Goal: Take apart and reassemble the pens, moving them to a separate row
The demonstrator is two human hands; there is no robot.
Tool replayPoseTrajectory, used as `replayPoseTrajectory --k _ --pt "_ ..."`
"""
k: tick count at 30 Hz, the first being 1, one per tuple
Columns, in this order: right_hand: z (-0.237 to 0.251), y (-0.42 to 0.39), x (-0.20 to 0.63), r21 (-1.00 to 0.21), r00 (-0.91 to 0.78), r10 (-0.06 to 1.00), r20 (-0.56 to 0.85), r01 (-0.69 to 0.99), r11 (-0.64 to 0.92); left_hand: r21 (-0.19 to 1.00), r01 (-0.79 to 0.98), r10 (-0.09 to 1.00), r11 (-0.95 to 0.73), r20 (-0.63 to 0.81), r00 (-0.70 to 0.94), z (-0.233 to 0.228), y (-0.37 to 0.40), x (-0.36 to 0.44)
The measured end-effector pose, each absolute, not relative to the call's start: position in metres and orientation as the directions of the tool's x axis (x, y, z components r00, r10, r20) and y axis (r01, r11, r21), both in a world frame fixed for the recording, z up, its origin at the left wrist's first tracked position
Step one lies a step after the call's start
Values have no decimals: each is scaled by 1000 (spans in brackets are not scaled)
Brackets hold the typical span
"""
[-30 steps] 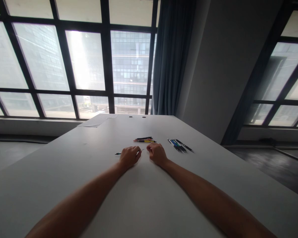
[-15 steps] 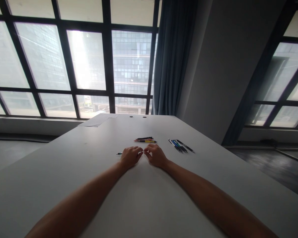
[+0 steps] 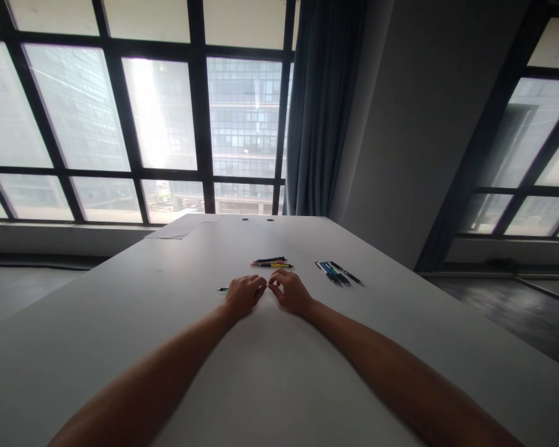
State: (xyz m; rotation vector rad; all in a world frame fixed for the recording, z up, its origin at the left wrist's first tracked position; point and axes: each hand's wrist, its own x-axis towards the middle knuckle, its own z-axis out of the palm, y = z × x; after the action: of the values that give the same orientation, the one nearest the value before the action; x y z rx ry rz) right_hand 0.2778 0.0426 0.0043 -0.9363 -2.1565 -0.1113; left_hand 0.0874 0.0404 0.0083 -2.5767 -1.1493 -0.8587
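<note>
My left hand (image 3: 243,295) is closed around a pen (image 3: 222,288) just above the white table (image 3: 279,372). One end of this pen sticks out on the left of the hand, and most of its length is hidden under the fingers. Close to it on the right, my right hand (image 3: 291,292) pinches thumb and forefinger together at the pen's other end. What exactly lies between those fingertips is tiny and hard to see. The two hands' fingertips almost meet.
Beyond my hands lies a small group of pens (image 3: 272,263), one with a yellow barrel. Several blue, white and black pens (image 3: 337,273) lie to the right. Paper sheets (image 3: 179,228) rest at the far left, near two round dark holes. A blue curtain (image 3: 314,124) hangs behind.
Both hands keep nearly the same pose, and the gap between their fingertips looks about the same. The whole view has shifted very slightly. The pens on the table stay where they were.
</note>
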Motion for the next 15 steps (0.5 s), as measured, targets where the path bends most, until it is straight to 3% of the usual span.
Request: replayPoseTrajectory --k 15 --pt "7 41 276 -136 -489 614 619 703 698 93 772 688 -629 530 496 9 39 88"
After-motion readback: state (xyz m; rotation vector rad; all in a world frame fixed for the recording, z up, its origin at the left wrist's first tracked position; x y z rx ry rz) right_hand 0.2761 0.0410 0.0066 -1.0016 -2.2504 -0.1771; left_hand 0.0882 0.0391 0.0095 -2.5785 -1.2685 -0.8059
